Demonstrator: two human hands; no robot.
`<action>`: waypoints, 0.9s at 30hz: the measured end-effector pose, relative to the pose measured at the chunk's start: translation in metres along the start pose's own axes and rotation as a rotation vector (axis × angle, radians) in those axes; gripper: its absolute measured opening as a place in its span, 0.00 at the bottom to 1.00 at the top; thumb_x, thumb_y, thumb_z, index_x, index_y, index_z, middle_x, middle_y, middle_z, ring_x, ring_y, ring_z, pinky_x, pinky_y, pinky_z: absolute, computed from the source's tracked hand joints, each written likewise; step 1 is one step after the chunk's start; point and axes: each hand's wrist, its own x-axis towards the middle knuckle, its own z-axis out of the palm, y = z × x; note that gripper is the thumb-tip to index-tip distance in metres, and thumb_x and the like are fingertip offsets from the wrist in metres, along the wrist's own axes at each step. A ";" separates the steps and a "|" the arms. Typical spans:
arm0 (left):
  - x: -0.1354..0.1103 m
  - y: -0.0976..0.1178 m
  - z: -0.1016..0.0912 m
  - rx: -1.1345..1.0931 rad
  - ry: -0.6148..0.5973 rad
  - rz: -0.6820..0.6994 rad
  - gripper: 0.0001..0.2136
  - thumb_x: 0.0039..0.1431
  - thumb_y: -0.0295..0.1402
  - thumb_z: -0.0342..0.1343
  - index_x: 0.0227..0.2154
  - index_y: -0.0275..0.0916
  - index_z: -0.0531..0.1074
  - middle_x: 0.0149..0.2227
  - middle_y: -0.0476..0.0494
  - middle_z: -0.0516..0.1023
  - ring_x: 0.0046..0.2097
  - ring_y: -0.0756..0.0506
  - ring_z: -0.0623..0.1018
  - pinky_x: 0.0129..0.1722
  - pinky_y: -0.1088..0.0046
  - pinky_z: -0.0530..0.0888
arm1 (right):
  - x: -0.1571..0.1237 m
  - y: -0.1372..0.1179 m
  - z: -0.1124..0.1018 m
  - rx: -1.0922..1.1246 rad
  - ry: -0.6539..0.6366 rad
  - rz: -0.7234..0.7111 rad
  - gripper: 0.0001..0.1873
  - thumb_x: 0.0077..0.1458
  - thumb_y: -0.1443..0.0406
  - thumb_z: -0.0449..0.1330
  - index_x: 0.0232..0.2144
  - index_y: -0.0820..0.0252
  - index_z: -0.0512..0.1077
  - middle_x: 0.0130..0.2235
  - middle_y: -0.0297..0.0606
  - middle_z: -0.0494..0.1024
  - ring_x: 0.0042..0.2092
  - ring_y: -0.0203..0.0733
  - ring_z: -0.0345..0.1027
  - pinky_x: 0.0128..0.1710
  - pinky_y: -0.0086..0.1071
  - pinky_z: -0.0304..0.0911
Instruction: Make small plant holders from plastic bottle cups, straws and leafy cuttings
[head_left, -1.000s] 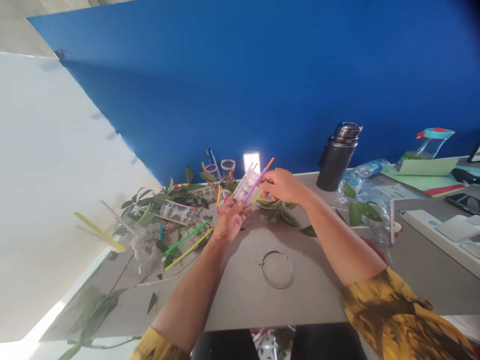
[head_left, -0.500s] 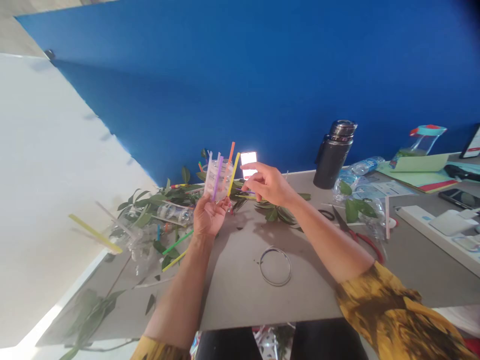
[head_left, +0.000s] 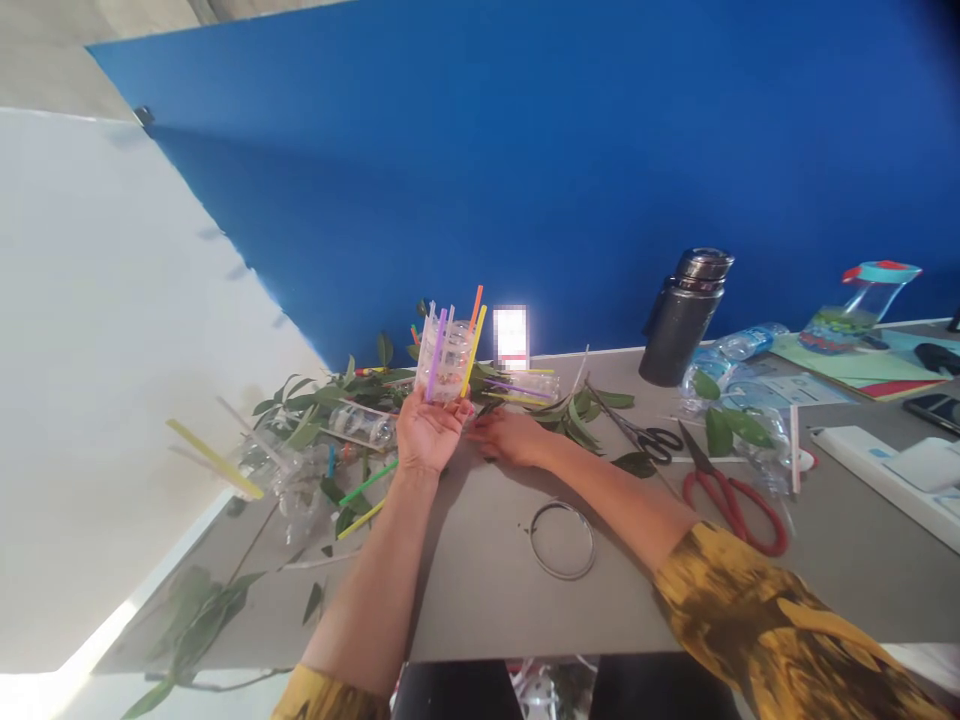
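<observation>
My left hand (head_left: 426, 430) is closed around the lower end of a clear plastic bottle (head_left: 452, 355), raised above the table. Coloured drinking straws line its side, among them a purple straw (head_left: 436, 352) and a yellow straw (head_left: 473, 352). Low over the table just right of it, my right hand (head_left: 510, 438) reaches left with fingers stretched out, close to green leaves (head_left: 491, 402). Nothing can be seen in it, though its fingertips are partly hidden. Behind the right hand lies another clear bottle with straws (head_left: 536, 385).
Red-handled scissors (head_left: 731, 500), black-handled scissors (head_left: 656, 443) and a dark flask (head_left: 686, 320) stand or lie at the right. A metal ring (head_left: 562, 540) lies in front. Leafy branches and a strawed bottle (head_left: 364, 425) crowd the left. A lit phone (head_left: 511, 335) stands behind.
My right hand has come down from beside the bottle's straws to near the tabletop. My left hand still holds the bottle up. The whole view has shifted slightly.
</observation>
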 end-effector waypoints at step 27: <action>0.002 -0.002 0.001 -0.071 0.056 -0.007 0.12 0.64 0.37 0.55 0.46 0.37 0.76 0.37 0.39 0.83 0.37 0.40 0.83 0.35 0.65 0.78 | -0.028 0.038 -0.063 0.763 0.041 0.429 0.06 0.49 0.67 0.64 0.22 0.59 0.73 0.24 0.37 0.79 0.26 0.38 0.71 0.23 0.27 0.58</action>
